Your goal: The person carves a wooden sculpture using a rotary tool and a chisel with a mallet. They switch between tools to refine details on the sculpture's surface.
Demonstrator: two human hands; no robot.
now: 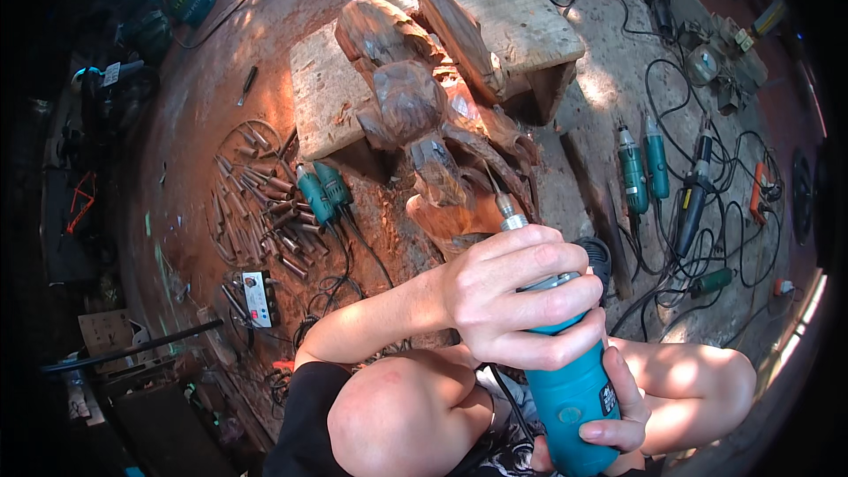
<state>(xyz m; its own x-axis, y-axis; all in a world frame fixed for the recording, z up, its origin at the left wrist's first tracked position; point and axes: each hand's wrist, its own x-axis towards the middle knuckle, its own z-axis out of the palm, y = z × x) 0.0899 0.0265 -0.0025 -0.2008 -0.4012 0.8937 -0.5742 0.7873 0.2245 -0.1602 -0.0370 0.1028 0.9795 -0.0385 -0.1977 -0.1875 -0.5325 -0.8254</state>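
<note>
Well to the left of the hands and farther out from the person, a spread of chisels (256,185) lay on the ground in reddish dust. Nearer the person, also left of the hands, stood a small white box (257,299) with cables around it. Between the chisels and the hands, two short teal power tools (315,196) sat side by side, their cords running toward the person. Directly beyond the hands, a wooden block (539,31) supported a brown wood carving (411,102), its rounded forms extending over the block's near edge. The left hand (521,296) was wrapped over the neck of a large teal power tool (570,389), knuckles uppermost. The tool's narrow bit (497,184) pointed away from the hands at the near part of the carving; contact could not be determined. The right hand (625,393), largely hidden behind the tool, gripped its body just below the left, so both hands were clamped on the one tool. To the right of the hands, two slim teal rotary tools (632,172) lay beside a longer dark tool (695,199), amid tangled black cables (720,252).
</note>
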